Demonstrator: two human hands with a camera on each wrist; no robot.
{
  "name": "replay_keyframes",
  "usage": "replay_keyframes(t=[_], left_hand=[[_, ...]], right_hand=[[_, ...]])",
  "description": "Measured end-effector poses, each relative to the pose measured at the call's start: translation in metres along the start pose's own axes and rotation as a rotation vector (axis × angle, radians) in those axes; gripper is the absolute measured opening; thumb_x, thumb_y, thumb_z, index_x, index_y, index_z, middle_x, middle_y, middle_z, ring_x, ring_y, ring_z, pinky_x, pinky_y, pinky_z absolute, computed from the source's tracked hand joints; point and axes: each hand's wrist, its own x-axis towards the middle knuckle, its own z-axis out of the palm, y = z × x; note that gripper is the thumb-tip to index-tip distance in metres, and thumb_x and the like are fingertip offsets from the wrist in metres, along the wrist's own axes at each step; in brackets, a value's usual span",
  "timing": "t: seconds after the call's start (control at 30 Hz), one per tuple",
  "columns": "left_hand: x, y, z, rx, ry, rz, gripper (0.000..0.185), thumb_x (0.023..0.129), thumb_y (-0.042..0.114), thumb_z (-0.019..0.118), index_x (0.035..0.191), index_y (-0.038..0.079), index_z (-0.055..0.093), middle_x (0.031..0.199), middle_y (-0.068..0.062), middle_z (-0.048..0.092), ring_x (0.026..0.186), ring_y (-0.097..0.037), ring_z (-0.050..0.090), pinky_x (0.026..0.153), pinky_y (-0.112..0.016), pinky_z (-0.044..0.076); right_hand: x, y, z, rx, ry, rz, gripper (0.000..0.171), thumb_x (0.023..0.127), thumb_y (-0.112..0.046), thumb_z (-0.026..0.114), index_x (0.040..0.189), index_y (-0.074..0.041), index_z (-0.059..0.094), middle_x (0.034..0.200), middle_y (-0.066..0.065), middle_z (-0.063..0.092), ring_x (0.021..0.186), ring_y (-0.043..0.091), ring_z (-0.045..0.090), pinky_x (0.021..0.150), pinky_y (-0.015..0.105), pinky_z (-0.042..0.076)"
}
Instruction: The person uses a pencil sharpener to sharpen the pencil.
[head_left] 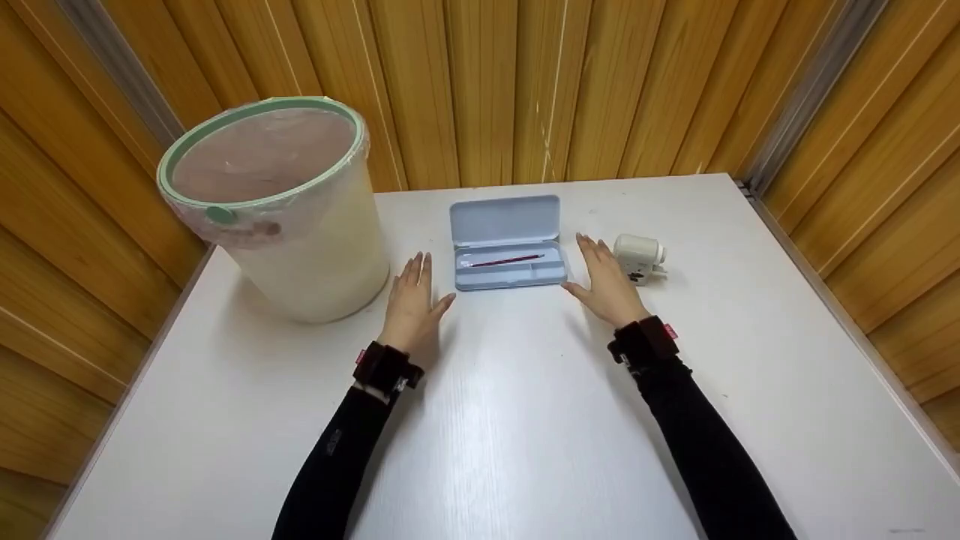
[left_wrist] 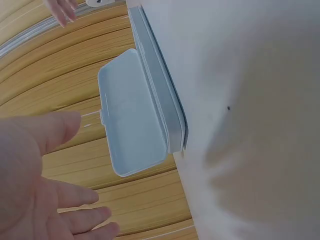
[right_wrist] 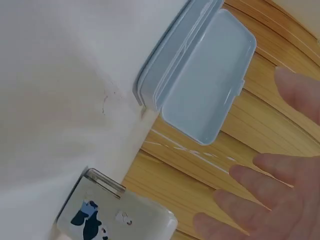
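A pale blue pencil case (head_left: 508,244) is seen open at the surface's (head_left: 525,420) far middle, a red pen (head_left: 504,262) inside; left hand (head_left: 412,304) and right hand (head_left: 609,283) flank it, fingers spread flat, nothing held.

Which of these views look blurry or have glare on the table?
Head view: sharp, soft sheen on the white table, walls bowed by the wide lens. Left wrist view: the left hand is a close blur. Right wrist view: right hand's fingers blurred, table washed out.

Both arms reach forward, left hand (head_left: 411,301) and right hand (head_left: 607,281) flat, fingers straight, holding nothing.
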Motion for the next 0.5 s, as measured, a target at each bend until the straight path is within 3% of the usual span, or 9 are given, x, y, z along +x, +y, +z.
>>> replay_keyframes(t=[0.27,0.5], left_hand=[[0.039,0.003,0.011,-0.162,-0.118,-0.059,0.072,0.093,0.022,0.068,0.148,-0.009,0.033,0.15,-0.027,0.041,0.139,-0.04,0.043,0.117,-0.045,0.033],[0.058,0.004,0.019,-0.167,-0.161,-0.092,0.064,0.086,0.018,0.074,0.138,-0.01,0.048,0.134,-0.029,0.057,0.129,-0.041,0.053,0.112,-0.046,0.04]], right_hand=[[0.032,0.006,0.015,0.115,0.002,0.075,0.073,0.087,-0.014,0.074,0.145,0.011,0.037,0.145,0.033,0.045,0.136,0.048,0.042,0.116,0.052,0.033],[0.05,0.01,0.027,0.123,-0.084,0.206,0.07,0.084,-0.016,0.075,0.138,0.015,0.043,0.134,0.034,0.055,0.129,0.047,0.049,0.112,0.05,0.039]])
